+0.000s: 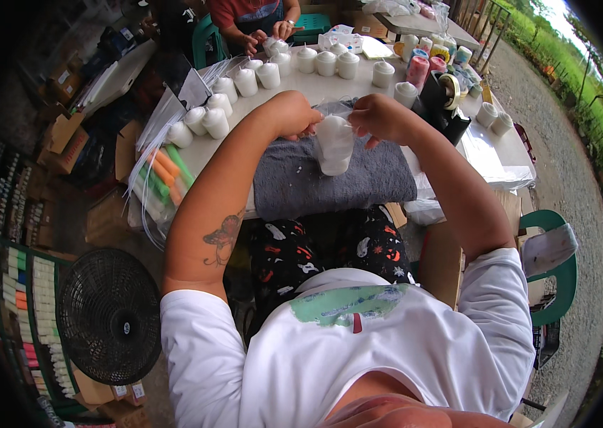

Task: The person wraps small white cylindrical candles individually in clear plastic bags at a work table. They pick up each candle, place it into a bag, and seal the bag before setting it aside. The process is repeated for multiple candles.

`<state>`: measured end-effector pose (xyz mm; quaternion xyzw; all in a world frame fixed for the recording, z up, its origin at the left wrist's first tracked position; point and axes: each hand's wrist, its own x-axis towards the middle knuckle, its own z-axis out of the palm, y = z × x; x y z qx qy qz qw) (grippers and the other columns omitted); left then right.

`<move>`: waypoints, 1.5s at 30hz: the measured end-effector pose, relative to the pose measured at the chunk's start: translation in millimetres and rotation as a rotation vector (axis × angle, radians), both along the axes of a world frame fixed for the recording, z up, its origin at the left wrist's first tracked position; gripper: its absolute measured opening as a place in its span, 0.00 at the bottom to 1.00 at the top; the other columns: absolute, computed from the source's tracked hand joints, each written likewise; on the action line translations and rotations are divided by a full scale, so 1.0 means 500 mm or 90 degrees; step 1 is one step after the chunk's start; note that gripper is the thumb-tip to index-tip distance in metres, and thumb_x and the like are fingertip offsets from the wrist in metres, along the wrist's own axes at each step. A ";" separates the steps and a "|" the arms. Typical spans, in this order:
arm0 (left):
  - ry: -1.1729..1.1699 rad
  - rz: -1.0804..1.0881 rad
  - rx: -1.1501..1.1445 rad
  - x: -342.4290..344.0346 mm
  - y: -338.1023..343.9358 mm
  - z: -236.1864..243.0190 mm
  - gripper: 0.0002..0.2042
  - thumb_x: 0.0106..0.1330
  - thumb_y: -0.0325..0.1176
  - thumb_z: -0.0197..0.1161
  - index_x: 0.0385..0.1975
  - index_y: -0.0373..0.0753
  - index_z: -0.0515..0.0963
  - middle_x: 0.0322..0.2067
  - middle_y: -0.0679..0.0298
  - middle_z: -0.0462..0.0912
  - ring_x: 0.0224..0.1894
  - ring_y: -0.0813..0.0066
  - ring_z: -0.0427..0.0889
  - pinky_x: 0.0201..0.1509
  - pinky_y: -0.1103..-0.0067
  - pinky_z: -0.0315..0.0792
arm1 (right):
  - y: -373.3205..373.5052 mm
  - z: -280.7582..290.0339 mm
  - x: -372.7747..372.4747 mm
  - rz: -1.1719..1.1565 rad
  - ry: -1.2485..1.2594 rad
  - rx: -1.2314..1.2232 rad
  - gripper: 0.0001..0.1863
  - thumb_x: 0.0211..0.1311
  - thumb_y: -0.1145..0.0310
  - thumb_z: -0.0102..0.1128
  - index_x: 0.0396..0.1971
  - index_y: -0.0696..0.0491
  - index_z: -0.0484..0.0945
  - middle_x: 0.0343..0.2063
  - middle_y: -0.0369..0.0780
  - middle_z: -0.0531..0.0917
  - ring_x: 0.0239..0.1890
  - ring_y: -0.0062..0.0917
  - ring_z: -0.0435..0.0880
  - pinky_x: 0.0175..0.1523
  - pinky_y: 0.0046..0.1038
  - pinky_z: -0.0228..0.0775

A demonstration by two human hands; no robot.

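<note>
In front of me a white candle (334, 150) stands on a dark grey towel (284, 182), with clear plastic wrap (337, 108) about its top. My left hand (296, 118) pinches the wrap at the candle's upper left side. On the opposite side my right hand (381, 118) has its fingers closed on the wrap too. Exactly how the plastic lies between the fingers is hard to see. Beyond my hands, several white candles (268, 75) with wicks form a curved row along the table (366, 78).
A co-worker's hands (273, 36) handle a white candle across the table. At right are a black tape dispenser (440, 107) and coloured candles (418, 70). Clear plastic sheets (152, 143) and orange and green candles (166, 164) lie at left. A black fan (109, 317) stands lower left.
</note>
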<state>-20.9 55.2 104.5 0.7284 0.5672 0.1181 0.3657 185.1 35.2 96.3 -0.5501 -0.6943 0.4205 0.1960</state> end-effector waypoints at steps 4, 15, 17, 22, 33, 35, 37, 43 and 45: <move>-0.256 -0.040 0.036 -0.033 -0.031 -0.054 0.18 0.63 0.47 0.62 0.33 0.35 0.76 0.35 0.58 0.81 0.41 0.74 0.79 0.47 0.78 0.72 | 0.000 -0.008 0.012 0.012 0.042 -0.003 0.15 0.64 0.66 0.53 0.37 0.66 0.76 0.35 0.44 0.80 0.38 0.29 0.83 0.37 0.28 0.83; -0.727 -0.068 0.268 0.022 -0.086 -0.281 0.31 0.50 0.21 0.73 0.49 0.42 0.59 0.61 0.52 0.62 0.63 0.65 0.66 0.69 0.65 0.59 | -0.043 -0.116 0.033 -0.038 0.510 -0.005 0.20 0.67 0.57 0.56 0.45 0.60 0.75 0.45 0.41 0.78 0.48 0.24 0.78 0.48 0.29 0.78; -0.724 -0.072 0.311 0.022 -0.080 -0.293 0.32 0.49 0.21 0.73 0.50 0.42 0.60 0.61 0.51 0.62 0.63 0.64 0.66 0.69 0.65 0.60 | -0.042 -0.165 0.043 0.023 0.633 0.023 0.19 0.68 0.59 0.55 0.48 0.59 0.74 0.49 0.40 0.76 0.50 0.23 0.77 0.51 0.29 0.76; -0.723 -0.055 0.353 0.020 -0.076 -0.310 0.32 0.47 0.21 0.75 0.51 0.41 0.63 0.61 0.54 0.60 0.64 0.63 0.64 0.68 0.66 0.63 | -0.047 -0.198 0.036 0.089 0.536 0.225 0.13 0.68 0.66 0.54 0.43 0.59 0.79 0.57 0.43 0.72 0.53 0.25 0.75 0.54 0.30 0.72; -0.621 -0.072 0.491 0.019 -0.084 -0.297 0.29 0.48 0.22 0.74 0.49 0.40 0.65 0.57 0.62 0.58 0.59 0.70 0.67 0.63 0.70 0.69 | -0.046 -0.122 0.036 0.267 0.274 0.405 0.11 0.62 0.73 0.59 0.44 0.57 0.79 0.57 0.46 0.73 0.57 0.36 0.74 0.58 0.33 0.68; -0.593 -0.068 0.504 0.018 -0.085 -0.302 0.29 0.48 0.22 0.74 0.49 0.39 0.65 0.57 0.62 0.57 0.60 0.70 0.66 0.63 0.69 0.69 | -0.047 -0.107 0.037 0.304 0.251 0.385 0.12 0.61 0.74 0.59 0.45 0.57 0.79 0.59 0.47 0.71 0.59 0.37 0.72 0.59 0.34 0.67; -0.556 -0.070 0.523 0.016 -0.083 -0.307 0.30 0.48 0.22 0.74 0.49 0.39 0.65 0.56 0.62 0.57 0.60 0.70 0.65 0.63 0.70 0.69 | -0.042 -0.097 0.043 0.345 0.215 0.368 0.13 0.62 0.75 0.58 0.46 0.57 0.79 0.61 0.48 0.68 0.62 0.38 0.69 0.61 0.36 0.65; -0.393 -0.104 0.649 0.008 -0.090 -0.266 0.29 0.46 0.24 0.75 0.49 0.40 0.69 0.54 0.60 0.66 0.57 0.65 0.70 0.62 0.70 0.69 | -0.040 -0.090 0.045 0.366 0.198 0.372 0.15 0.59 0.76 0.60 0.47 0.52 0.80 0.61 0.48 0.66 0.60 0.39 0.71 0.60 0.36 0.67; -0.334 -0.137 0.681 0.005 -0.098 -0.236 0.28 0.46 0.25 0.75 0.49 0.40 0.71 0.54 0.58 0.71 0.56 0.61 0.72 0.61 0.69 0.69 | -0.038 -0.095 0.045 0.371 0.196 0.385 0.16 0.59 0.75 0.60 0.48 0.51 0.80 0.62 0.48 0.66 0.61 0.39 0.70 0.61 0.36 0.65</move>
